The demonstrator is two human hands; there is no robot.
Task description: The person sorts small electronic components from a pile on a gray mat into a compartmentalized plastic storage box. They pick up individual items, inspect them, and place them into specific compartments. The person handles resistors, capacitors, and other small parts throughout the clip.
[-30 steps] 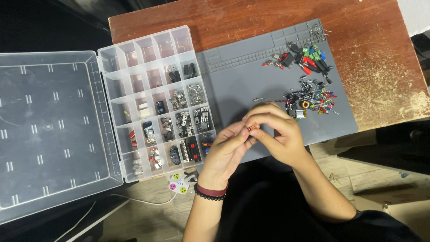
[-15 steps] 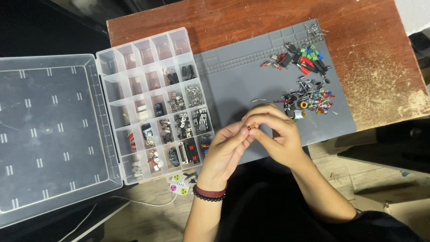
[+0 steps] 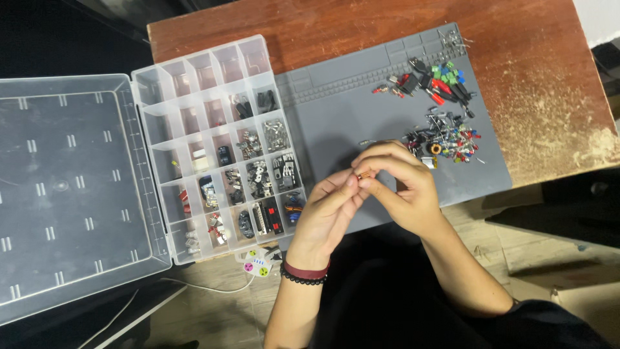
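Both hands meet over the near edge of a grey work mat (image 3: 349, 123), pinching one small brownish part (image 3: 364, 174) between their fingertips. The left hand (image 3: 326, 216) comes up from below with its fingers closed on the part's left end, and the right hand (image 3: 397, 184) curls over from the right, thumb and forefinger closed on the other end. The part is mostly covered by the fingertips, so only a short reddish-brown stub shows and its kind cannot be made out. Two bracelets (image 3: 303, 273), one dark red and one of black beads, sit on the left wrist. To the left lies a clear plastic sorting box (image 3: 203, 97) with its lid (image 3: 64, 187) swung open flat; the back compartments look bare, while the front ones hold small dark and metal bits too tiny to identify. On the far right of the mat is a loose heap of little parts (image 3: 442, 139) in red, green, blue and black, with another cluster (image 3: 429, 81) behind it. The mat rests on a worn reddish wooden table (image 3: 549, 84), whose right side is cut off by the frame. A white power strip (image 3: 255, 264) lies on the floor below the box.
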